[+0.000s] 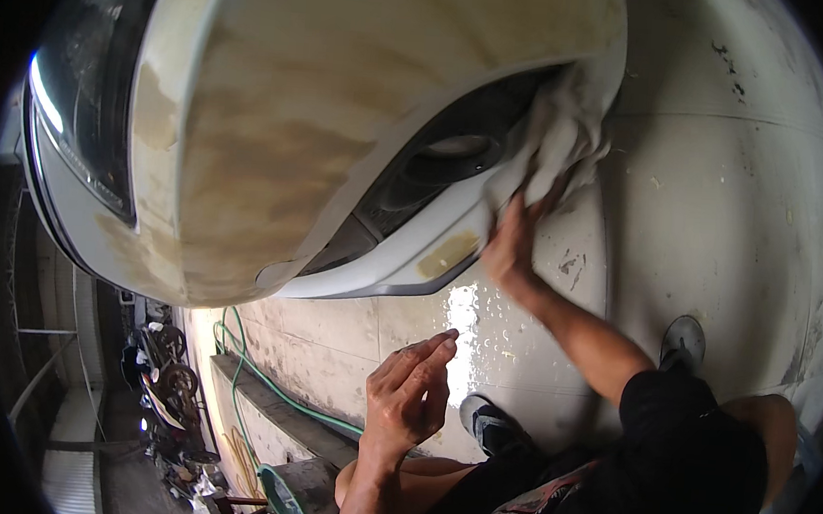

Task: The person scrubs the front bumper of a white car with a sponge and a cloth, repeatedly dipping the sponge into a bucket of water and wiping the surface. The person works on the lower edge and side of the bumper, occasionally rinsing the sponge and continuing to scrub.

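Note:
My right hand [515, 238] grips a whitish cloth [564, 135], blurred by movement, against the front of a car beside its dark lamp recess [453, 150]. The fingertips are partly hidden by the cloth. Below the recess, the white bumper [397, 256] bears a tan patch [448, 253]. My left hand [407, 387] is raised over the floor, away from the car, its fingers loosely bent and nothing visible in them. The car's large body panel [285, 122] is whitish with uneven tan and brown areas.
The pale floor [711, 205] has wet spots and a bright reflection. A green hose [283, 390] runs along a low concrete ledge [282, 411], near a green-rimmed container [284, 496]. Motorcycles [171, 376] stand at the lower left. My sandalled feet [489, 424] are on the floor.

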The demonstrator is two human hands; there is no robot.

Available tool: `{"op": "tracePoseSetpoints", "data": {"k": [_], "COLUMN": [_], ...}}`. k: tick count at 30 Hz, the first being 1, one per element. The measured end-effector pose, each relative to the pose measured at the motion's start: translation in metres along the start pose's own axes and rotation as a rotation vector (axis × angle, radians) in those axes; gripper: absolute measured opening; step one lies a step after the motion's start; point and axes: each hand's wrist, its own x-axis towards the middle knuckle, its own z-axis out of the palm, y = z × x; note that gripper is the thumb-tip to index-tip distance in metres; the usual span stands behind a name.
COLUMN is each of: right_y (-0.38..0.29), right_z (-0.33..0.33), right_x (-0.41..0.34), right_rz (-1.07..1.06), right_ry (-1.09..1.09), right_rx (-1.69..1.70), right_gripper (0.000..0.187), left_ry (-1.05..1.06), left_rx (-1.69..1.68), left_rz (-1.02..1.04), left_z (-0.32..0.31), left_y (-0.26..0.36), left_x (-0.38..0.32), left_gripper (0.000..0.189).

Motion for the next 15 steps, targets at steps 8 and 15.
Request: {"op": "tracePoseSetpoints", "data": {"k": [8, 15], "right_y": [-0.002, 0.020], "right_z": [0.021, -0.073], "right_x": [-0.071, 0.064], "right_rz": [-0.896, -1.098], "right_ry": [-0.631, -0.539], "right_rx": [-0.255, -0.424], "right_gripper": [0.043, 0.035], "left_ry": [-0.039, -0.019], "left_rx": [-0.056, 0.033], "left_rz": [0.088, -0.038], "left_z": [0.006, -0.006], "left_y": [0.012, -0.005], "left_x": [0.013, -0.008], "left_gripper": [0.044, 0.041]}}
